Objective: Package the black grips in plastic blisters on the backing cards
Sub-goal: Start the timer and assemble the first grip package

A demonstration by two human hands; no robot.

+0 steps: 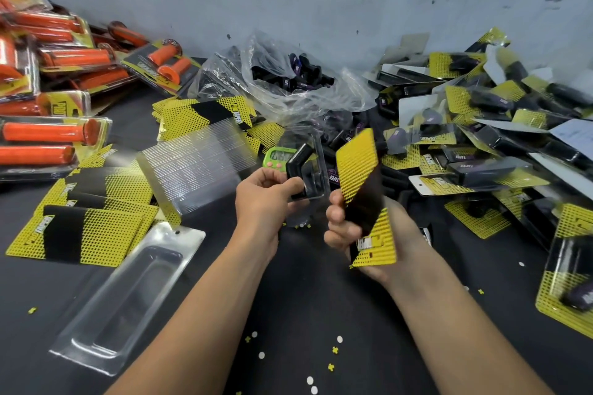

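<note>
Nearest the wearer, the right hand (345,229) clasps a card (359,170) by its lower half, thin and likely bendy, best held by its edges; just beside, the left hand (266,194) pinches a blister (317,163) with black grips (296,159) inside, light, slick, probably crushable, so take its flat rim. Beyond, a bag (253,51) holds more grips.

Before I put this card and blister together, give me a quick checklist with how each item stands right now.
1. The left hand grips the blister: ok.
2. A black grip is inside the blister: ok.
3. That grip is fully seated in its pocket: cannot tell, blurred.
4. The right hand holds the backing card: ok.
5. Card joined to blister: not ok, not yet together.
6. Card's correct face is toward the blister: cannot tell.
</note>
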